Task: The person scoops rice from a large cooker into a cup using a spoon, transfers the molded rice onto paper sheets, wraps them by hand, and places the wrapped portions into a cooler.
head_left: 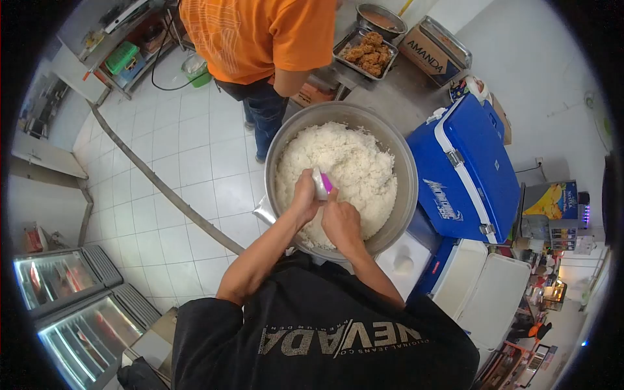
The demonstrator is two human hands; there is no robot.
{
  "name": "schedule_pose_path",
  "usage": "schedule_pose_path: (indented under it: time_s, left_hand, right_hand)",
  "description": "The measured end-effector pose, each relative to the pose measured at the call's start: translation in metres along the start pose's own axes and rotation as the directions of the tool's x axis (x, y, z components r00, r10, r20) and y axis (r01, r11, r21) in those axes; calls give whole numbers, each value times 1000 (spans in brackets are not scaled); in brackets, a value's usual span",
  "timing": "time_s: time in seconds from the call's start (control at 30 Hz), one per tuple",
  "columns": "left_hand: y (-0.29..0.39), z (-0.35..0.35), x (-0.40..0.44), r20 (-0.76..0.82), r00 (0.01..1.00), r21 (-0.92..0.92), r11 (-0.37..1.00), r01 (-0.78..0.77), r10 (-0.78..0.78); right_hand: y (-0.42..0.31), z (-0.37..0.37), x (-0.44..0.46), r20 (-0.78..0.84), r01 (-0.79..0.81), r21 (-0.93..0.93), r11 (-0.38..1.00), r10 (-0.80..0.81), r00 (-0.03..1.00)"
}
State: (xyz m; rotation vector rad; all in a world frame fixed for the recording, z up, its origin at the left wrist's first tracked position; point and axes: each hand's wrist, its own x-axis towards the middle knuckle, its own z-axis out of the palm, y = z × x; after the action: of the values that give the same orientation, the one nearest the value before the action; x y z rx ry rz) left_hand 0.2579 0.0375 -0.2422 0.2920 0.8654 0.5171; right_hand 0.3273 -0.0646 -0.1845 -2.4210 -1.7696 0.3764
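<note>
A large round metal pot (406, 153) full of cooked white rice (364, 169) stands right in front of me. Over the rice, my left hand (305, 196) is closed around a small whitish cup-like thing (318, 184); its exact kind is unclear. My right hand (342, 224) is closed close beside it, a finger or thumb reaching up to a flat purple piece (327, 182) at the whitish thing's edge. The purple piece looks like the end of a utensil, with any handle hidden by the right hand. Both hands are above the front half of the pot.
A person in an orange shirt (260, 39) stands just beyond the pot. Fried chicken fills a metal tray (338, 55) behind it, near a bowl (383, 21) and a cardboard box (422, 55). A blue cooler (465, 169) stands to the right, with a white-lined open cooler (484, 286) nearer me.
</note>
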Motion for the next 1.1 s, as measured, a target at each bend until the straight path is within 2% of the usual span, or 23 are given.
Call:
schedule_pose_path:
  time_s: [0.03,0.13,0.23,0.27,0.33,0.4,0.47,0.57,0.67,0.77,0.8,0.9,1.0,1.07,1.1]
  left_hand:
    - [4,-1,-1,3,999,61,998,35,-35]
    - [3,-9,10,62,998,-44,999,4,-1]
    - [27,3,-10,55,994,-80,993,-85,90]
    - [32,-2,-9,48,990,-173,977,-126,136]
    - [49,-10,-18,59,979,-159,970,-186,198]
    - [67,-14,-25,78,965,-156,959,-234,249]
    - [76,-18,-36,88,956,-177,949,-261,279]
    - [84,-22,-62,23,958,-133,950,-281,287]
    - [83,-30,-70,79,958,-199,946,-255,275]
    - [78,-30,-79,81,959,-208,945,-251,273]
    - [74,-31,-79,51,961,-195,947,-257,272]
    - [62,-32,-80,-29,965,-164,951,-262,261]
    - [38,-25,-70,-46,966,-169,951,-258,254]
    - [19,-11,-65,-91,984,-178,970,-166,152]
    - [12,-2,-62,-112,989,-182,976,-116,96]
  right_hand:
    - [1,-2,-1,38,23,-15,1000,-22,999]
    - [21,-19,2,16,73,-87,994,-72,997]
    - [37,-77,-2,-102,-120,-52,991,114,988]
    - [46,-77,1,-42,-68,-73,995,65,997]
    - [61,-62,9,75,31,-95,995,-24,997]
    - [67,10,24,268,196,-36,980,-180,947]
    - [49,48,24,317,335,18,942,-323,892]
    - [41,45,27,566,385,94,918,-368,738]
    - [82,56,60,724,502,323,802,-551,414]
    - [104,23,76,703,320,569,758,-650,289]
    - [116,18,77,646,250,655,713,-700,304]
    - [133,-23,76,750,-9,577,817,-525,403]
    - [117,-78,58,573,-183,704,686,-397,716]
    - [95,-71,39,336,-39,575,817,-193,922]
    - [79,-62,27,180,1,484,875,-101,978]
